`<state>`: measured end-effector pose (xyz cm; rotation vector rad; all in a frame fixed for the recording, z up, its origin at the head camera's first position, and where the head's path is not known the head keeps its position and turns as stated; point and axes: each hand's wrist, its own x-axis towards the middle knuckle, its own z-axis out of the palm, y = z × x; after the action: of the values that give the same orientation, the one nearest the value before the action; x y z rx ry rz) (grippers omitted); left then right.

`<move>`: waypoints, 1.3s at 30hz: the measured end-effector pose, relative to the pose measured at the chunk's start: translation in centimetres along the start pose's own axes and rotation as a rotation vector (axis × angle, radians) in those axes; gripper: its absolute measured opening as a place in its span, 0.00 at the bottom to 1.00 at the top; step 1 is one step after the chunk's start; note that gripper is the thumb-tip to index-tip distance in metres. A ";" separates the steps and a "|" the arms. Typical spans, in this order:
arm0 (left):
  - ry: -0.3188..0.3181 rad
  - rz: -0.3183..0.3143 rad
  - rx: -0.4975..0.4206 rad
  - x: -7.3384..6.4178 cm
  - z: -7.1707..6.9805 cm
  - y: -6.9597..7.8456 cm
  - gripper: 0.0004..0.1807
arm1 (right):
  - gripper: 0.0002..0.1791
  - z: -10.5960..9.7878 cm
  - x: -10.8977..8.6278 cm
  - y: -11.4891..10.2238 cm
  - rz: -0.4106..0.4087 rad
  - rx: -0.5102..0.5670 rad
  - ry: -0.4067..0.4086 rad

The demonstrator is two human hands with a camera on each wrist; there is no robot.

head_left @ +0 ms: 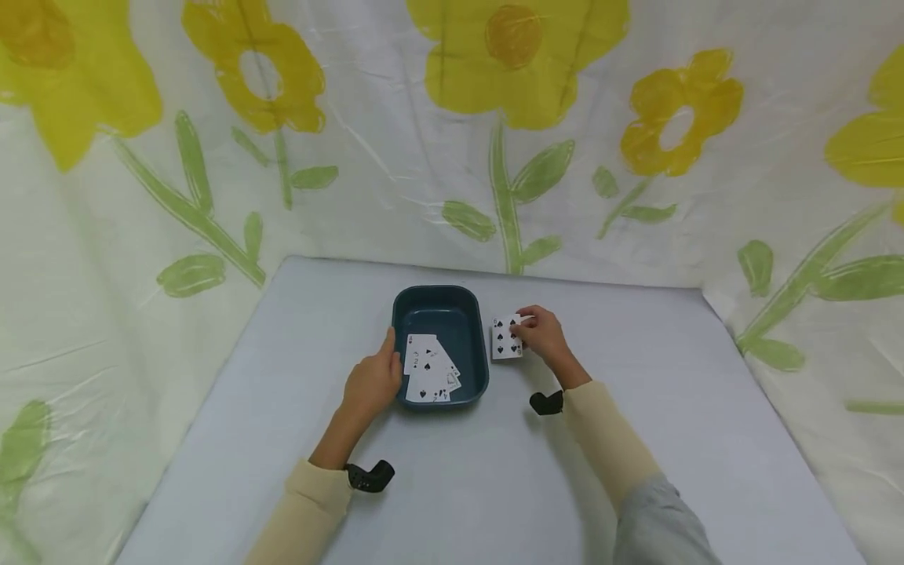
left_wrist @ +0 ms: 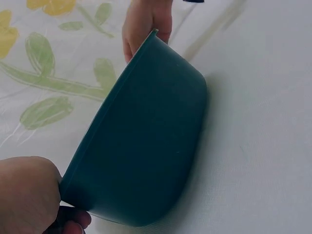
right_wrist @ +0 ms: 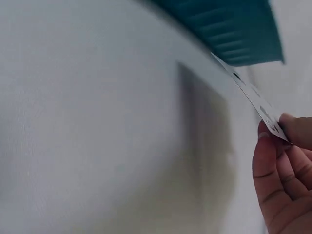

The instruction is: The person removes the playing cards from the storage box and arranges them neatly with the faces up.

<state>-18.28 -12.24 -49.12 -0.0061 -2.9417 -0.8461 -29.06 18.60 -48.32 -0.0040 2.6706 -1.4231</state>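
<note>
The right hand [head_left: 542, 333] has its grip closed in a pinch, thumb and fingertips on one end of a six of spades playing card [head_left: 503, 339]. The card is held face up, raised off the white-covered counter [head_left: 459, 486], just beside the right wall of a dark teal plastic bin [head_left: 462, 337]. The left hand [head_left: 374, 380] grips the bin's left rim. The bin stands near the middle of the counter's far edge, well in from both far corners. Inside it, toward the near left corner, several loose playing cards [head_left: 424, 365] overlap face up; spade pips show, but most of their ranks are probably too small to read reliably.

Both forearms wear cream sleeves [head_left: 607, 443], and a black wrist device [head_left: 370, 476] sits at each wrist. Beyond the counter's far edge hangs a white sheet [head_left: 381, 196] printed with yellow flowers and green leaves.
</note>
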 end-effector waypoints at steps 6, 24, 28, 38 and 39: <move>-0.018 -0.010 -0.019 0.1 0.5 -0.1 0.31 | 0.19 1.9 0.8 1.0 -0.038 -0.124 0.100; 0.003 -0.035 -0.015 -0.6 -0.4 -0.7 0.31 | 0.20 4.3 1.1 1.3 -0.140 -0.284 0.181; 0.011 -0.033 -0.014 -0.3 -0.1 -0.6 0.31 | 0.22 3.9 1.1 1.3 -0.122 -0.299 0.159; 0.015 0.028 -0.008 0.2 1.1 0.0 0.30 | 0.18 1.2 -0.8 -0.5 -0.229 -0.223 0.158; 0.020 0.029 -0.002 0.2 1.0 0.0 0.30 | 0.17 1.1 -1.1 -1.3 -0.251 -0.206 0.152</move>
<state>-18.56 -11.69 -49.98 -0.0395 -2.9154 -0.8398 -27.96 17.07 -47.76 -0.2683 3.0211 -1.2456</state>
